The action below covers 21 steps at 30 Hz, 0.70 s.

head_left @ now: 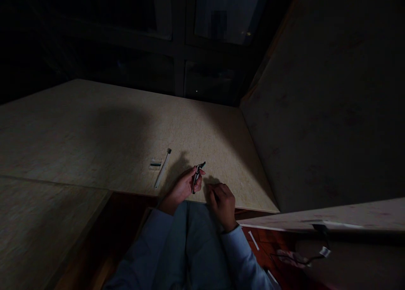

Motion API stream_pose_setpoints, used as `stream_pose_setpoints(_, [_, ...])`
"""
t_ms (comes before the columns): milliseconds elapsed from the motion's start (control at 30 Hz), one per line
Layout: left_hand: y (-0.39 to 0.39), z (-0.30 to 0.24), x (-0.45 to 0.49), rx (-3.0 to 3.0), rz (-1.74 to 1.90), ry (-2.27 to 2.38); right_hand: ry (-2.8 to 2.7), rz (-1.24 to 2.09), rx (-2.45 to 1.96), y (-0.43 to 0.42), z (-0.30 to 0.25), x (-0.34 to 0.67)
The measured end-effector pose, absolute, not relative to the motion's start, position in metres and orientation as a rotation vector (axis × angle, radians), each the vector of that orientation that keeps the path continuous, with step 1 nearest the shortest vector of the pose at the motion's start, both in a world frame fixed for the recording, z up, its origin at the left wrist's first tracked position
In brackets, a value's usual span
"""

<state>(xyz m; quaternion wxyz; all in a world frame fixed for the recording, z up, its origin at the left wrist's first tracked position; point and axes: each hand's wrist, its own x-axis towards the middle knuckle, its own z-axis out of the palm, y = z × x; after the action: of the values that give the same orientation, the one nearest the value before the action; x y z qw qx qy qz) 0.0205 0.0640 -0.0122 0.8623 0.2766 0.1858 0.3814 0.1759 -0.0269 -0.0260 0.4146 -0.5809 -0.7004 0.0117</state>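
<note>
Black-and-grey razor-like tool (pixel 196 181) clamped in left hand (pixel 184 184) fingers, over surface (pixel 218 138) near edge. Right hand (pixel 224 200) curled beside; can't tell if gripping. Step looks like a hold; next move calls for fingertips clear of its head. Toothbrush (pixel 163 168), clear case (pixel 155 160) farther left.

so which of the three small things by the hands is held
The dark razor-like tool, in the left hand; the white toothbrush and clear case lie on the table.
</note>
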Motion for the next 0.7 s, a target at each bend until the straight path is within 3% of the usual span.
stream_pose_setpoints(300, [0.062, -0.009, 0.02, 0.618, 0.757, 0.432, -1.275, 0.619, -1.337, -0.023, -0.017, 0.179])
stream_pose_setpoints(467, [0.06, -0.008, 0.018, 0.666, 0.755, 0.458, -1.017, 0.766, -1.231, -0.017, 0.004, 0.165])
stream_pose_setpoints(700, [0.059, -0.01, 0.015, 0.716, 0.764, 0.442, -1.105, 0.927, -1.085, -0.001, 0.025, 0.156])
